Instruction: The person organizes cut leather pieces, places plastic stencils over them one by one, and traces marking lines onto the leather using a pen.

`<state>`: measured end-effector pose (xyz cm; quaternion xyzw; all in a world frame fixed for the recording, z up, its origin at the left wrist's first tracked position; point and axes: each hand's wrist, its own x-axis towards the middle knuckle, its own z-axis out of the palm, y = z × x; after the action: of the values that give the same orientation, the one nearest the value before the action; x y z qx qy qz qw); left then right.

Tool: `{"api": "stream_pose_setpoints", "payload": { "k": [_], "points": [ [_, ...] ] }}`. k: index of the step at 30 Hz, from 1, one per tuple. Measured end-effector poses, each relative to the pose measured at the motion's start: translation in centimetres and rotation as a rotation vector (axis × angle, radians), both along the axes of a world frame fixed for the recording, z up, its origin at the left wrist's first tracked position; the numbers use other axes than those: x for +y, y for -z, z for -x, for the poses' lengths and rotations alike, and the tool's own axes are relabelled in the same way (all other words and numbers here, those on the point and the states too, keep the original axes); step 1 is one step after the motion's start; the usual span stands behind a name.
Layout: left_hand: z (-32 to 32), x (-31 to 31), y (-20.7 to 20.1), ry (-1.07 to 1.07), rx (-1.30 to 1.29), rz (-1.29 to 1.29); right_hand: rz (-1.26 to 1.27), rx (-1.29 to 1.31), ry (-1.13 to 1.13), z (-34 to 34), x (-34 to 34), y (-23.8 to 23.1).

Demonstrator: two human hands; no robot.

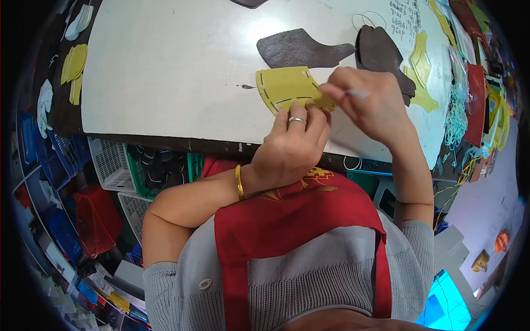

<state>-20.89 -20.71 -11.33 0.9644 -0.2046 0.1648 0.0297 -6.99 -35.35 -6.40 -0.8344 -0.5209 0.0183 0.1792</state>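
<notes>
A yellow pattern template (284, 83) with slots cut along its edges lies on the white worktable (165, 71). My left hand (292, 140) presses its lower edge down with the fingertips, the fingers outstretched and slightly apart. At the template's right end, my right hand (372, 102) is closed around a slim, pale, pen-like marking tool (360, 93). Its tip is hidden by the fingers. Just beyond the template rests a dark brown leather piece (298, 48). More dark leather pieces (381, 49) lie stacked behind my right hand.
Further yellow templates (422, 66) lie at the right, near hanging turquoise cords (455, 116). Yellow pieces (74, 63) sit left of the table. Below its front edge stand a white plastic crate (110, 163), a green crate (196, 165) with dark items, and a red bin (96, 218).
</notes>
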Motion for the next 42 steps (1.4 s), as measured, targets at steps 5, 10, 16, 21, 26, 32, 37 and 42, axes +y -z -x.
{"api": "stream_pose_setpoints", "payload": {
  "k": [5, 10, 16, 21, 26, 32, 37, 42],
  "points": [
    [-1.0, -0.3, -0.7, -0.019, -0.034, -0.080, -0.284, 0.291, 0.159, -0.8, -0.1, 1.5],
    [-1.5, -1.1, -1.0, -0.028, 0.040, -0.124, -0.181, 0.208, 0.135, -1.0, 0.2, 2.8],
    [-1.7, -1.3, -0.8, -0.111, 0.016, -0.202, -0.085, 0.043, 0.019, -1.8, -3.4, 1.8],
    [-1.9, -1.2, -1.4, -0.103, 0.088, -0.215, -0.074, 0.054, 0.154, -1.1, -6.0, 1.5],
    [-2.0, -0.5, -1.1, -0.078, 0.033, -0.145, -0.286, 0.375, 0.443, -0.5, -3.3, 0.9],
    [-2.2, 0.6, -0.9, -0.090, 0.004, 0.065, -0.032, 0.287, 0.307, 1.3, -2.9, 1.5],
    [-5.0, 3.1, -1.2, -0.094, -0.099, 0.293, -0.335, 0.486, 0.807, -2.7, -9.9, 0.7],
    [-2.6, 5.1, -0.4, 0.047, 0.065, 0.292, -0.507, 0.401, 0.794, -1.9, -10.6, 0.6]
  ]
}}
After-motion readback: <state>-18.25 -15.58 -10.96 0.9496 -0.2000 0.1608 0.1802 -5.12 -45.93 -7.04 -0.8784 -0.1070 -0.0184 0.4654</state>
